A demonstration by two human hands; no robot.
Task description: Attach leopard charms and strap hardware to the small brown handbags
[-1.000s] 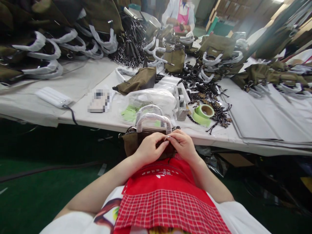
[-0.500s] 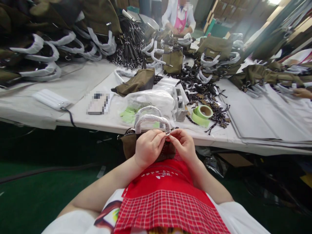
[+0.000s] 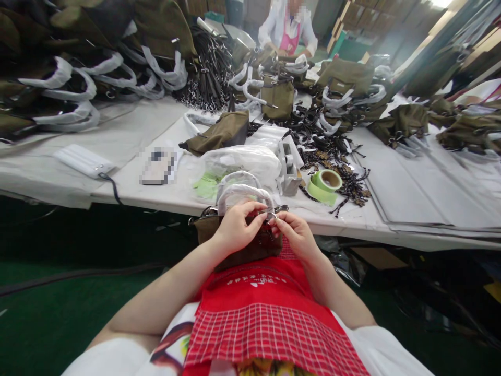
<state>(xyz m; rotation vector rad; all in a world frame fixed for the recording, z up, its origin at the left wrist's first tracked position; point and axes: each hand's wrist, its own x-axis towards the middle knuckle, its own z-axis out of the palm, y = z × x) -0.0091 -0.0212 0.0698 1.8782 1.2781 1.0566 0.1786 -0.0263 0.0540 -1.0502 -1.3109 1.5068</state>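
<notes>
An olive-brown handbag (image 3: pixel 206 228) rests against my red apron at the table's front edge, its two arched handles (image 3: pixel 246 190) wrapped in whitish plastic. At the right foot of the nearer handle, my left hand (image 3: pixel 239 225) has its thumb and fingers bent close together; what lies between the tips is too small to make out. Facing it, my right hand (image 3: pixel 296 234) pinches a small shiny metal piece (image 3: pixel 272 215) between thumb and finger. Dark strands hang below the fingertips on the bag's front. My hands partly hide the bag's upper edge.
Behind the bag lie a clear plastic bag (image 3: pixel 242 156), a tape dispenser (image 3: pixel 288 169) and a green tape roll (image 3: pixel 327 180). A phone (image 3: pixel 158 166) and a white power strip (image 3: pixel 84 160) are leftward. More olive bags (image 3: pixel 219 131) and black straps (image 3: pixel 207 73) are piled beyond. A co-worker (image 3: pixel 288 31) stands opposite.
My left hand's fingers have opened somewhat from a tight pinch, and its wrist has turned. My right hand has shifted slightly down. At far right, another person's hand has gone from view.
</notes>
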